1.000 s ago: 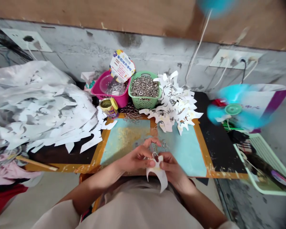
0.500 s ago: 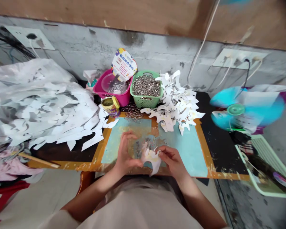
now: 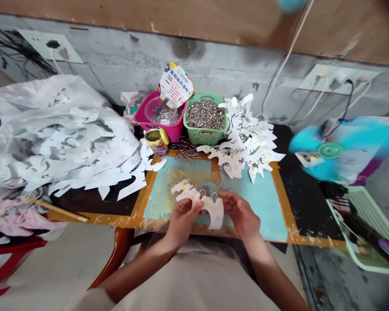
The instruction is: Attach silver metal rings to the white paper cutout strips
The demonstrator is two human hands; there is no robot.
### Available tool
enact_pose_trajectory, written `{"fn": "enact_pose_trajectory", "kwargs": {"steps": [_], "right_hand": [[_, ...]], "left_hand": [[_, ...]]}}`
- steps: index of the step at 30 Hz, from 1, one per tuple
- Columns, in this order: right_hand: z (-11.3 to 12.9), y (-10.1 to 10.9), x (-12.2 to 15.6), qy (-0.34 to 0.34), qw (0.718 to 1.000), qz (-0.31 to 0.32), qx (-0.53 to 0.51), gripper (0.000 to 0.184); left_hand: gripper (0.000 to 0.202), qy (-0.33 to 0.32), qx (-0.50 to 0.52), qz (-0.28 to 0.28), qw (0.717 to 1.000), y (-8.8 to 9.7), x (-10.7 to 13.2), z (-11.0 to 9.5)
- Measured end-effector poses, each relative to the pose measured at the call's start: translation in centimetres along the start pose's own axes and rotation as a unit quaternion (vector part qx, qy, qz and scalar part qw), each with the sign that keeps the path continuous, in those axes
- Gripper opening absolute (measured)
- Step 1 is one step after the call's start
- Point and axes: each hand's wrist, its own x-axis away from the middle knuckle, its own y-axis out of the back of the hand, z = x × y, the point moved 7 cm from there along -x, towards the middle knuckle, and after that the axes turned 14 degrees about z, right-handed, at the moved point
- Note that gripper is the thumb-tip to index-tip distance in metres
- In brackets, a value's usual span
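My left grip (image 3: 182, 220) pinches the white paper cutout (image 3: 214, 211), metal rings (image 3: 214, 196) hooked along its far edge (ring-fitting, I'd judge); my right grip (image 3: 240, 214) sits spread just beside it, and another ring looks needed next.

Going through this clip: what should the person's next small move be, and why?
Probably the right hand should pick up one of the loose metal rings. It seems to rest only lightly on the work, while the left hand grips the white paper cut-outs, which already carry rings, and the loose rings lie within easy reach.
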Motion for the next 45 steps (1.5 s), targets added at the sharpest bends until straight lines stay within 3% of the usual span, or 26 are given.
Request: {"fn": "enact_pose_trajectory", "kwargs": {"steps": [3, 5, 9, 11, 13, 15, 18, 20, 22, 24, 27, 32, 39, 45], "right_hand": [[2.6, -0.2, 0.1, 0.049, 0.983, -0.042, 0.173, 0.035], [3.8, -1.2, -0.2, 0.056, 0.959, -0.027, 0.276, 0.030], [3.2, -1.8, -1.4, 0.007, 0.940, 0.030, 0.340, 0.029], [2.5, -1.1, -1.8, -0.001, 0.922, 0.038, 0.386, 0.028], [1.8, 0.0, -1.9, -0.007, 0.883, 0.043, 0.467, 0.028], [1.3, 1.1, -1.7, -0.007, 0.830, 0.023, 0.558, 0.028], [1.3, 2.1, -0.8, 0.027, 0.771, -0.054, 0.634, 0.030], [1.0, 1.9, -0.3, 0.056, 0.773, -0.072, 0.628, 0.028], [0.2, 1.2, -0.2, 0.070, 0.797, -0.049, 0.598, 0.026], [-0.7, 0.5, -0.2, 0.072, 0.820, -0.023, 0.567, 0.026], [-1.5, 0.5, -0.2, 0.067, 0.840, -0.039, 0.537, 0.028], [-2.2, 0.7, -0.4, 0.041, 0.840, -0.069, 0.536, 0.020], [-2.5, 0.7, -0.8, 0.020, 0.843, -0.059, 0.534, 0.011], [-2.5, 0.9, -0.5, 0.015, 0.840, -0.085, 0.536, 0.006]], "left_hand": [[0.055, -0.005, -0.073, -0.006, 0.997, 0.1, 0.1, 0.4], [0.057, -0.009, -0.108, -0.022, 0.994, 0.3, 0.2, 0.7], [0.054, -0.018, -0.161, -0.048, 0.986, 0.7, 0.4, 1.6], [0.046, 0.020, -0.190, 0.007, 0.982, 0.5, 0.6, 2.7], [0.036, 0.077, -0.263, 0.097, 0.957, 0.1, 1.3, 3.8], [0.029, 0.089, -0.378, 0.152, 0.909, 0.3, 2.1, 3.9], [0.020, -0.021, -0.517, 0.127, 0.846, 0.9, 2.1, 1.6], [0.015, -0.109, -0.561, 0.098, 0.815, 0.9, 1.3, 0.1], [0.015, -0.171, -0.593, 0.086, 0.782, 0.5, 0.1, -0.6], [0.016, -0.194, -0.622, 0.084, 0.754, -0.1, -1.1, -0.5], [0.014, -0.171, -0.657, 0.091, 0.728, -0.9, -2.3, 0.5], [0.017, -0.132, -0.690, 0.089, 0.706, -1.4, -2.7, 1.7], [0.015, -0.138, -0.698, 0.089, 0.697, -2.3, -2.8, 1.3], [0.021, -0.148, -0.685, 0.172, 0.693, -2.8, -2.6, 2.4]]}}
